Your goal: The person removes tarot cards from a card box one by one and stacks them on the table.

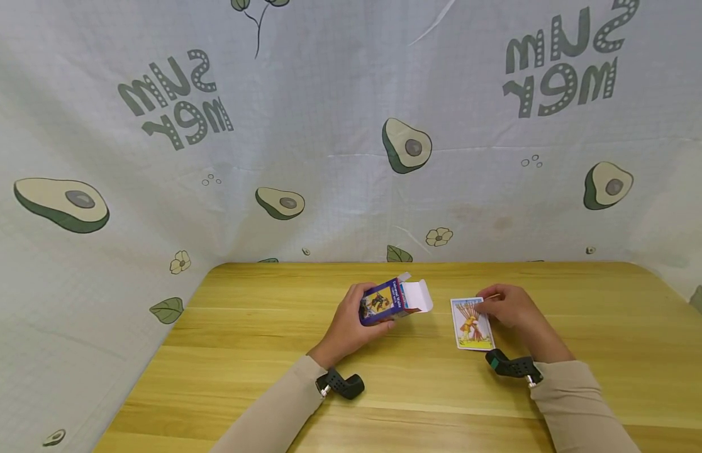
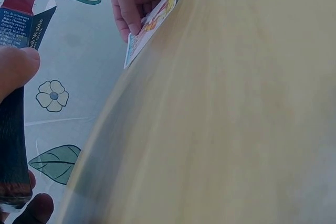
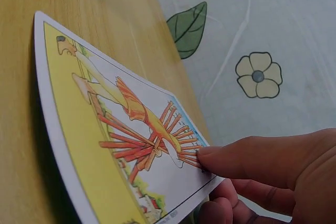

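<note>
Pale avocado-print cloth (image 1: pixel 334 119) hangs behind and to the left of a wood-grain table (image 1: pixel 255 352). Over it, the left hand (image 1: pixel 348 324) grips a blue Universal Waite tarot box (image 1: pixel 378 303), thumb on the near side, open end and white flap (image 1: pixel 420 296) facing right. Just beyond the flap, the right hand (image 1: pixel 512 309) pinches a tarot card (image 1: pixel 470 327) by its upper right corner, picture side up. One edge looks raised in the right wrist view, though I cannot say for certain whether any part touches the wood.

With so small a hold, the card could pivot or slip if the pinch loosens; squeezing harder might crease that corner. The flap could snag or bend the card if the two met at a slant, and a tight left grip might crush the thin box walls. A narrow strip of wood separates flap from card; more lies toward the near side, and the right table edge is well apart.
</note>
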A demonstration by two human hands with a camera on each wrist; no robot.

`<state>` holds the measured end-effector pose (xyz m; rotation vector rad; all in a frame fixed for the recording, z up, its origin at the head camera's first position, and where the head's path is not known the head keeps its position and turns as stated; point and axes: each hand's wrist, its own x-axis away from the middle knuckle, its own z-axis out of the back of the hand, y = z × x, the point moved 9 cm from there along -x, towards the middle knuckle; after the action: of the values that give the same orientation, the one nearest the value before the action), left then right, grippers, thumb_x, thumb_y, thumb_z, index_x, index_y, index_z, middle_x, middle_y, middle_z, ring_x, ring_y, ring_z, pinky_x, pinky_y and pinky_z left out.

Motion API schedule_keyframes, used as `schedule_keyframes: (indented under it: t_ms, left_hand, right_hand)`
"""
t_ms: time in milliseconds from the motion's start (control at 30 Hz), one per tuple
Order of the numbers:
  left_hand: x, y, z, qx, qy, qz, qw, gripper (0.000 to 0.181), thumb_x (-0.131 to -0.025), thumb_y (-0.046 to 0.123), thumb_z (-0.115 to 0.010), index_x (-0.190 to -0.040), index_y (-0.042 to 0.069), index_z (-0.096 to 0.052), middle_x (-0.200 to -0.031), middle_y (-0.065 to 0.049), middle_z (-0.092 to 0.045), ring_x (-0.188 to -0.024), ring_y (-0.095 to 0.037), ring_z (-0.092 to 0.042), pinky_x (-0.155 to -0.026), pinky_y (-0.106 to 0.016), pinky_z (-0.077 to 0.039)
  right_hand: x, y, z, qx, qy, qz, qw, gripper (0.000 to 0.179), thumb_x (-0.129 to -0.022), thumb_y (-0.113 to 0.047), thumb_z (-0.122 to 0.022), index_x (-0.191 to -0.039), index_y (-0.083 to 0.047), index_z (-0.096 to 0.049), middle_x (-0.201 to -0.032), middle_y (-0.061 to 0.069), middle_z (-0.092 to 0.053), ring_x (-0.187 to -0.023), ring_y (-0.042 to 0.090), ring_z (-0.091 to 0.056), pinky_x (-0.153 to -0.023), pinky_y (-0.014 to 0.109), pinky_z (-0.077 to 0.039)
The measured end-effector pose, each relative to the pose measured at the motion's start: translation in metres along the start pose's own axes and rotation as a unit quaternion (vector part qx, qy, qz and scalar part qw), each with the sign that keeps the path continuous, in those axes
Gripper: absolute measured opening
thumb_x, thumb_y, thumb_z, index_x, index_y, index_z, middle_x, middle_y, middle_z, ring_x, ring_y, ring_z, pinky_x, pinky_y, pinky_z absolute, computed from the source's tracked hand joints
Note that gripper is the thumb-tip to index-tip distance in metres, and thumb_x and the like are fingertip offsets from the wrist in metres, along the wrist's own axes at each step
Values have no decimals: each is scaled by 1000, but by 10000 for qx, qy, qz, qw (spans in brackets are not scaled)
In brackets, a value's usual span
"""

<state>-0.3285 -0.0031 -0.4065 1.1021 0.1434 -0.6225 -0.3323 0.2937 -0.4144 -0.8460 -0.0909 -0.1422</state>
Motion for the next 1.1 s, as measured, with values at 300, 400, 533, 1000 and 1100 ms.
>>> schedule_keyframes:
  t_ms: [300,400,533,1000,1100]
  left_hand:
    - [0,0,-1,19,-32,16,10000,69,-79,33,-79,-136,17,-42,-121,2,-48,-104,-13,-50,-87,-28,-48]
    - [0,-1,-2,18,-30,15,10000,69,-80,33,-79,-136,17,-42,-121,2,-48,-104,-13,-50,-87,-28,-48]
    - [0,-1,-1,-3,-9,9,10000,69,-80,35,-79,-136,18,-43,-120,2,-48,-103,-13,-50,-86,-28,-48]
    - [1,0,0,-19,8,-17,10000,68,-80,34,-79,-136,18,-43,-122,2,-48,-104,-13,-50,-87,-28,-48]
    - [1,-1,0,5,7,-3,10000,68,-80,34,-79,-136,18,-42,-122,2,-48,-104,-13,-50,-87,-28,-48]
  right_hand:
    - [3,-1,1,182,80,-123,9997,40,-87,-18,-68,-115,8,-56,-96,20,-57,-83,29,-52,-65,30,-42]
    - [5,-4,1,358,134,-89,9992,38,-86,-17,-68,-112,8,-56,-95,21,-57,-82,29,-52,-64,31,-42]
    - [7,-6,1,505,178,-65,9985,36,-86,-16,-67,-110,8,-57,-95,22,-58,-81,29,-53,-63,31,-42]
    - [8,-8,0,744,297,-19,9968,32,-85,-17,-68,-104,7,-59,-90,19,-57,-81,29,-51,-65,33,-40]
    - [7,-7,-1,768,311,-31,9966,32,-85,-17,-68,-105,7,-59,-90,19,-58,-80,29,-51,-64,32,-40]
